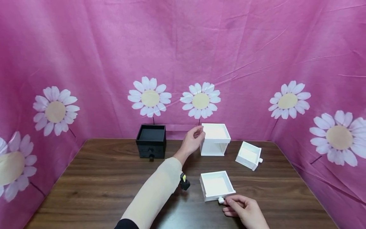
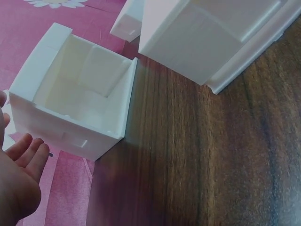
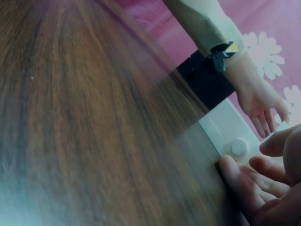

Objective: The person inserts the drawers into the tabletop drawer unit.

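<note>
A white box-shaped cabinet with an open front stands at the back of the table. My left hand is at its left side, fingers loosely bent; in the left wrist view the fingertips are beside the cabinet wall, and contact is unclear. Nearer me lies a white drawer with a round knob facing me. My right hand is at that knob; in the right wrist view its bent fingers are close to the knob, without a visible pinch around it.
A smaller white drawer lies turned at the right, its knob to the right. To the left stands a black cabinet with its drawers in place. A pink curtain with daisies hangs behind the wooden table.
</note>
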Demonstrator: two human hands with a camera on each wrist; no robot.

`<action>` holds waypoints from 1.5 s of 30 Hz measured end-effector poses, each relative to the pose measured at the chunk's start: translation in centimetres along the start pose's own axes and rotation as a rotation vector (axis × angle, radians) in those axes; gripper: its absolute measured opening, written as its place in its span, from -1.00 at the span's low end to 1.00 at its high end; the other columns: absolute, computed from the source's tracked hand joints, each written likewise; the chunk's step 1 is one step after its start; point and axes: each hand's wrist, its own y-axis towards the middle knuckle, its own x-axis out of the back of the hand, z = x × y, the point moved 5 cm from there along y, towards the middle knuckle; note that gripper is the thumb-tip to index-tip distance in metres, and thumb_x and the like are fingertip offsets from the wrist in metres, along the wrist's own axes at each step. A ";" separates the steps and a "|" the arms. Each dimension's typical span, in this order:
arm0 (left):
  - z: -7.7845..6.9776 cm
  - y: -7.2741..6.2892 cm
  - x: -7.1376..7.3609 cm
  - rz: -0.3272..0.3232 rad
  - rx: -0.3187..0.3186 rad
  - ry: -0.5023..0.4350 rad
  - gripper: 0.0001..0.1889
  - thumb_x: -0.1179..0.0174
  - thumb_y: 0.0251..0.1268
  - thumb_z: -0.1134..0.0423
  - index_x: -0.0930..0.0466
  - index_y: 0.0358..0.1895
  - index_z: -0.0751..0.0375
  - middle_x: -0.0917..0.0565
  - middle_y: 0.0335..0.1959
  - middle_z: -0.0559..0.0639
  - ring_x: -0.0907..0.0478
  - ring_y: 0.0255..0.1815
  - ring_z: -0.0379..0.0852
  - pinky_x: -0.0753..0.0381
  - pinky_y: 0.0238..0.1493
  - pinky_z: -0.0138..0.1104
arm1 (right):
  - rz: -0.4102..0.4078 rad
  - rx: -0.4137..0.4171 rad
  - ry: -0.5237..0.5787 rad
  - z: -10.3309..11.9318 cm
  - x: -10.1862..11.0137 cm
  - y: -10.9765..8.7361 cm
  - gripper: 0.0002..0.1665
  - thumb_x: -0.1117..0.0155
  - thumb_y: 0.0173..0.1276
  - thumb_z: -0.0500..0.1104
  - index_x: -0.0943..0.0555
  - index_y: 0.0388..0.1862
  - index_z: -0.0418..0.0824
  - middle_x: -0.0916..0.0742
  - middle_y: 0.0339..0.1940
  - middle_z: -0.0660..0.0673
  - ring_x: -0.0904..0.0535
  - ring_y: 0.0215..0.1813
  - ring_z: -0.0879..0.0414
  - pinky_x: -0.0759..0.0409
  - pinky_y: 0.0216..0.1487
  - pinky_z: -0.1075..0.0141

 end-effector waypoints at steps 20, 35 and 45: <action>-0.1 0.5 -0.4 0.018 -0.010 -0.027 -0.58 -0.20 0.60 0.17 -0.64 0.40 0.20 -0.69 0.34 0.22 -0.62 0.43 0.15 -0.61 0.55 -0.10 | -0.124 -0.149 -0.021 0.0 -1.2 0.2 -0.65 -0.38 0.53 -0.33 -0.65 0.04 -0.67 -0.90 -0.20 -0.13 -0.85 -0.27 0.17 -0.90 -0.12 0.26; 0.3 0.4 -0.6 0.014 0.004 -0.022 -0.57 -0.21 0.61 0.12 -0.64 0.42 0.13 -0.69 0.36 0.16 -0.62 0.44 0.13 -0.60 0.55 -0.11 | -0.231 -0.206 0.082 -0.1 -1.7 0.5 -0.78 -0.35 0.49 -0.43 -0.67 -0.06 -0.66 -0.88 -0.20 -0.23 -0.85 -0.25 0.13 -0.91 -0.06 0.20; 0.3 0.2 -0.3 0.037 0.016 -0.006 -0.56 -0.21 0.62 0.11 -0.63 0.43 0.13 -0.68 0.37 0.15 -0.61 0.44 0.11 -0.59 0.57 -0.10 | -0.294 -0.230 0.148 -0.4 -2.0 0.4 -0.82 -0.32 0.49 -0.46 -0.67 -0.07 -0.65 -0.88 -0.19 -0.26 -0.87 -0.22 0.07 -0.90 -0.01 0.19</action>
